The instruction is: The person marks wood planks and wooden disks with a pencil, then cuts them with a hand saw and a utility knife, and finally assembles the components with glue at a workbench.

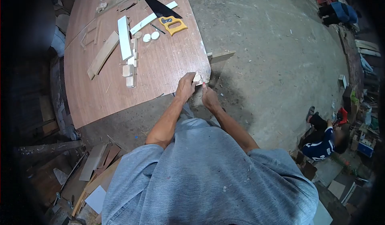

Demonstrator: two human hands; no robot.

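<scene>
At the near right corner of the wooden table [160, 70], my left hand [185, 87] is closed on a small pale wood piece [197, 77]. My right hand [210, 97], closed as well, grips a thin slender tool [203, 81] whose tip is at the wood piece; its exact kind is too small to tell. Farther up the table lies a handsaw [173, 24] with a black blade and yellow handle. Near it are a dark pencil-like stick [158, 28] and two round white discs, one of them a disc [155, 35] beside the saw handle.
White strips [124, 38], a bare wooden board [103, 55] and small blocks [128, 70] lie on the table's left. A board [223, 56] juts out past the table's right edge. Wood scraps [93, 162] pile up at lower left. A person [319, 146] sits at the right.
</scene>
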